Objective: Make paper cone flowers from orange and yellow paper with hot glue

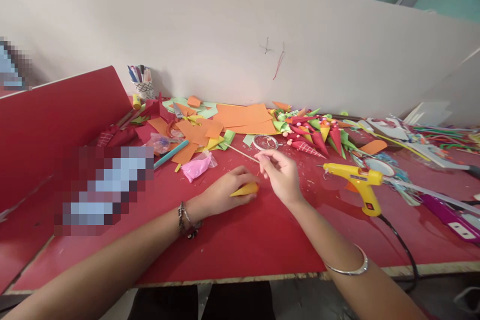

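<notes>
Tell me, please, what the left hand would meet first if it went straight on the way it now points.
Most likely the right hand, just ahead of the left hand and its yellow cone, though depth is unclear.

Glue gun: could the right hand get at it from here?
Likely yes: the glue gun is beside the right hand, with nothing large between, though that hand seems to hold a stick.
</notes>
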`<state>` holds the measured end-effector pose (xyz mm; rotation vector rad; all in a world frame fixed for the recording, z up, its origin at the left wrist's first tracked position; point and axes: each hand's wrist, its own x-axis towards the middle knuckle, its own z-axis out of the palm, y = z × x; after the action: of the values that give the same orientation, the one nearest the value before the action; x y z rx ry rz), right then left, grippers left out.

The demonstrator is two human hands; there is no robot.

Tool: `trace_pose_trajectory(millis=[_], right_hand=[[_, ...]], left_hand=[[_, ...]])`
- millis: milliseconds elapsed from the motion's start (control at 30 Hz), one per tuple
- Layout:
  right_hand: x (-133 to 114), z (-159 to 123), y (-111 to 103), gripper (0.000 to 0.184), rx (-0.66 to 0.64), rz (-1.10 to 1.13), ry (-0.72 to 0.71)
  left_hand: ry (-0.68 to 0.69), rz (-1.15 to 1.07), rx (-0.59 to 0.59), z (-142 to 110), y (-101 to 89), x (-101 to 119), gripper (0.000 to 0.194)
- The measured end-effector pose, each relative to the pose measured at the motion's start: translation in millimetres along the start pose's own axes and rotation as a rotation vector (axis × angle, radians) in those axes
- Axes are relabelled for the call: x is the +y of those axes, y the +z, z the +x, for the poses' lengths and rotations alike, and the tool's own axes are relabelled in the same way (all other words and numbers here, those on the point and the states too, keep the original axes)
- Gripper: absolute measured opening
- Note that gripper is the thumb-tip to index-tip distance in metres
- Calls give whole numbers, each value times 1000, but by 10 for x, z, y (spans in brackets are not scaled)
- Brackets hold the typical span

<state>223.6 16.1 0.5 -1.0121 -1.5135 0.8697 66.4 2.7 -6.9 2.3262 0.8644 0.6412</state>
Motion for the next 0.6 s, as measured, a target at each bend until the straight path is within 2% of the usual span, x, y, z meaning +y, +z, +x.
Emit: trace_pose_trajectory(millis=[133,300,400,467,533,600], right_hand=[[39,14,38,14,-16,5,16],[65,15,75,18,-110,24,35],[50,17,51,18,-79,2,37],[32,18,26,18,-44,-14,26],[16,16,8,20,-38,-40,30],[9,12,2,22,-47,-66,41]], left_hand=[[-28,46,32,-130,-148,-86,28],[-67,-92,104,-192,-204,-98,29],[-215,-264,202,-179,-206,-81,28],[-306,-439,221,-173,-212,-79,30],[-320,-643,197,-175,-219,-87,34],[-276,-795,171,-182,-227,-99,37]])
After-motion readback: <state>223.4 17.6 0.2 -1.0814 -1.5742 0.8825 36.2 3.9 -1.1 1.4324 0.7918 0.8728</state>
